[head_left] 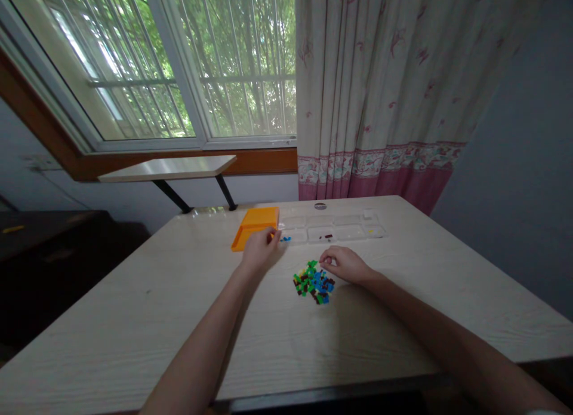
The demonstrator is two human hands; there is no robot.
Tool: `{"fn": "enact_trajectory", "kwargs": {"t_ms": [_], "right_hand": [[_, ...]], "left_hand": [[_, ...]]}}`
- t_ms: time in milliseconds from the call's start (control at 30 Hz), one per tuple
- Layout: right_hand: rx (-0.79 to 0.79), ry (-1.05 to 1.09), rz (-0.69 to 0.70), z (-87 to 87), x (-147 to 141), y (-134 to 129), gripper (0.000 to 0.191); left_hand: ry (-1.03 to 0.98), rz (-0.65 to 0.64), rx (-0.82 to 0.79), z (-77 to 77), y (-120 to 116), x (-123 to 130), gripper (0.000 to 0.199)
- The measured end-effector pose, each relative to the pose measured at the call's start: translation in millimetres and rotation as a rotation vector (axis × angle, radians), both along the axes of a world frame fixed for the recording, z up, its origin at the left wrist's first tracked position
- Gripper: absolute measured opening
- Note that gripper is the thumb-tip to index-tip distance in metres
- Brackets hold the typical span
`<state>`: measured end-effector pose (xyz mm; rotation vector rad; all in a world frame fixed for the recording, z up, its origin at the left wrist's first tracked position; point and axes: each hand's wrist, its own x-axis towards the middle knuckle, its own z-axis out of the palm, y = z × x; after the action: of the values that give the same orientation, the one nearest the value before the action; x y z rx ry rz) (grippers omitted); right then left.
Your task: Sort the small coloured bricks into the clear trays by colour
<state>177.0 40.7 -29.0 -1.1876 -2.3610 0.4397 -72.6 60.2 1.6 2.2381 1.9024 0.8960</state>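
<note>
A pile of small building bricks (313,282), green, blue, dark brown and some yellow, lies on the table. At its upper right edge is my right hand (349,264), thumb and fingers pinched together; anything between them is too small to make out. My left hand (262,248) is at the left end of a clear compartment tray (351,231), its fingers curled together in front of an orange container (260,215). Beside those fingertips, blue bricks (286,239) sit in the front left compartment. Dark brown pieces (328,236) are in the middle one, and yellow pieces (370,231) at the right.
The pale wooden table (179,295) stretches to both sides. A small raised shelf (174,167) on black legs stands at its back left. A round grommet (320,206) is set near the back edge. Behind are a barred window and a patterned curtain (353,104).
</note>
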Motion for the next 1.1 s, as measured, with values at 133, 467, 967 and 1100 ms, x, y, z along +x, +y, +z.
{"fn": "enact_trajectory", "kwargs": {"t_ms": [133, 467, 967, 1100], "right_hand": [[0.008, 0.008, -0.02, -1.4, 0.5, 0.1, 0.015], [-0.02, 0.139, -0.014, 3.3, -3.8, -3.8, 0.016], [-0.048, 0.296, -0.019, 2.7, -8.9, -5.0, 0.02], [0.026, 0.271, -0.034, 4.5, -8.1, -5.6, 0.017]], "left_hand": [[0.075, -0.282, -0.064, -2.4, -17.8, 33.8, 0.036], [0.148, -0.436, -0.148, -6.1, -33.3, 55.8, 0.026], [0.121, -0.424, -0.077, -4.5, -36.1, 60.1, 0.025], [0.086, -0.401, -0.064, -6.0, -33.9, 58.2, 0.025]]}}
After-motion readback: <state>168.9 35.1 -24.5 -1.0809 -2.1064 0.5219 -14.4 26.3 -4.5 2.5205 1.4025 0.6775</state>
